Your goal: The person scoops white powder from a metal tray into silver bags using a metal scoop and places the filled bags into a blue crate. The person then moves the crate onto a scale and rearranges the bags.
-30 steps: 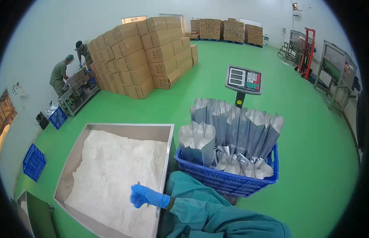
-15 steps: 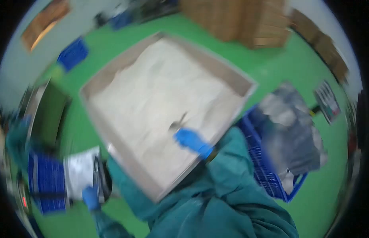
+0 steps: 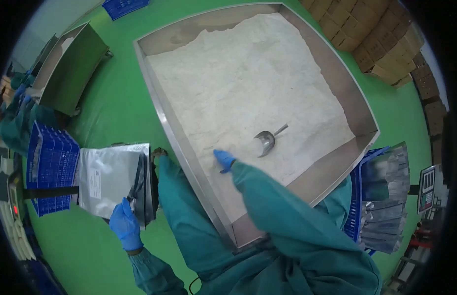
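Note:
My right hand (image 3: 223,160), in a blue glove, is low over the white powder (image 3: 228,83) in a large metal tray (image 3: 164,110). Its fingers are stretched out with the thumb apart, and it holds nothing. To its right a metal scoop (image 3: 268,142) lies on the powder, handle pointing up and right. Off the tray's left side, my left hand (image 3: 125,225), also gloved, is at the lower edge of a stack of flat silver bags (image 3: 110,174). Its fingers are pressed together on the top silver bag's edge.
Blue crates stand left (image 3: 54,167) and right (image 3: 355,206); the right one holds several upright silver pouches (image 3: 386,206). A scale display (image 3: 426,189) is at far right. A wheeled metal bin (image 3: 68,69) and a co-worker's sleeve (image 3: 27,123) are at left, cartons (image 3: 371,39) at back right.
My right hand has moved left, away from the scoop, which now lies apart from it. My left hand stays at the bags. The view has shifted and become sharper.

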Tool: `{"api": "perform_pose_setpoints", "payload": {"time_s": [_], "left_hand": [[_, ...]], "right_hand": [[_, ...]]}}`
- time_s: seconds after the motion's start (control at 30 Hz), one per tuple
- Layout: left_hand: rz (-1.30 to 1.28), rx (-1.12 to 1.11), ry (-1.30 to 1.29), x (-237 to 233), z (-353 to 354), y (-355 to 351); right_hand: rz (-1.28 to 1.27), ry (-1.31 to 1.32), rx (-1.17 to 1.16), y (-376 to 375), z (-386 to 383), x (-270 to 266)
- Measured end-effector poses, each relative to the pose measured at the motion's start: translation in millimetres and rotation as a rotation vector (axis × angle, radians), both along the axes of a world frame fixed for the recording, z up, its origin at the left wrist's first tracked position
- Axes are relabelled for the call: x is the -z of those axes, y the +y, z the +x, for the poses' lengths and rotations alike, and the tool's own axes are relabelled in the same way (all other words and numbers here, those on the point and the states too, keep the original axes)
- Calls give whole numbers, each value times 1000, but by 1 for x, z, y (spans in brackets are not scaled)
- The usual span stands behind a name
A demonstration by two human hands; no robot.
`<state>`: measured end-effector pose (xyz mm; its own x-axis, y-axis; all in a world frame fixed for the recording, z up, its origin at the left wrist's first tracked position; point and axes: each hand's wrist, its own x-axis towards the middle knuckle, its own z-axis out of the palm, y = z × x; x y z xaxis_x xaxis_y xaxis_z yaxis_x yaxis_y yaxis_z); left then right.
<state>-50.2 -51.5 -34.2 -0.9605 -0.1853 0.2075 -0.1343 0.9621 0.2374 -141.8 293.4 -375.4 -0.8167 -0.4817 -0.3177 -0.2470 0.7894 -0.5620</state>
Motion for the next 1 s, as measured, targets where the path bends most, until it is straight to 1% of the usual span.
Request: {"api": "perform_pose_setpoints", "payload": {"time_s": [0.03, 0.07, 0.13, 0.17, 0.23, 0.27, 0.3, 0.33, 0.37, 0.4, 0.43, 0.47, 0.53, 0.57, 0.6, 0.63, 0.67, 0.7, 0.73, 0.77, 0.8, 0.83, 0.87, 0.9, 0.93, 0.97, 1.0], "left_hand": [[-27, -1, -78, -6, -2, 4], [-20, 15, -77, -14, -4, 12], [26, -130, -239, -29, -7, 31], [48, -140, -214, -19, -6, 24], [35, -72, -206, -27, -2, 24], [8, -17, -215, -28, 0, 25], [39, -41, -183, -20, 2, 20], [73, -49, -162, -7, 5, 12], [50, 42, -230, 2, 7, 1], [22, 134, -294, 3, 5, 0], [-22, 159, -270, -12, 12, 19], [-71, 161, -240, -28, 22, 34], [-14, 272, -295, -53, 28, 49], [-29, 364, -251, -40, 28, 34], [-26, 369, -234, -35, 30, 26], [-101, 385, -189, -24, 27, 15], [-183, 399, -138, -23, 27, 15], [-215, 347, -156, -27, 27, 19], [-209, 352, -144, -18, 22, 11], [-108, 295, -131, 0, 13, -7], [-7, 237, -120, 11, 9, -19], [-193, 327, 34, 10, 12, -20], [-189, 328, 44, -1, 15, -9], [-228, 237, 19, -17, 21, 10], [-268, 143, -6, -27, 25, 21], [-269, 137, 3, -28, 26, 22], [-299, 177, -13, -26, 25, 21]], "right_hand": [[229, -178, 62, -23, -5, -15], [235, -179, 79, -30, -10, -17], [-232, -294, 497, -33, -14, -25], [-470, -326, 700, -27, -19, -32], [-939, -537, 1068, -12, -42, -78], [-1175, -724, 1236, 2, -57, -129], [-1394, -640, 1213, 19, -62, -172], [-1488, -612, 1231, 44, -61, -215], [-1537, -480, 1130, 75, -44, -269], [-1597, -426, 998, 121, -27, -307], [-1640, -382, 850, 159, -5, -341], [-1375, 182, 983, 182, 34, -389], [-1629, 339, 745, 272, 96, -429], [-1752, 396, 599, 316, 128, -450], [-1872, 281, 810, 338, 173, -490], [-1836, 492, 1067, 351, 201, -512], [-1848, 638, 1171, 370, 232, -524], [-1722, 628, 1237, 408, 266, -518], [-1584, 809, 1337, 445, 291, -501], [-1433, 983, 1431, 472, 307, -480], [-1433, 994, 1426, 488, 318, -459], [-630, 825, 1563, 500, 330, -436], [152, 595, 1545, 506, 339, -417], [896, 317, 1385, 502, 343, -413], [889, 328, 1388, 501, 344, -411], [876, 281, 1383, 492, 340, -416], [859, 231, 1379, 475, 334, -425]]}}
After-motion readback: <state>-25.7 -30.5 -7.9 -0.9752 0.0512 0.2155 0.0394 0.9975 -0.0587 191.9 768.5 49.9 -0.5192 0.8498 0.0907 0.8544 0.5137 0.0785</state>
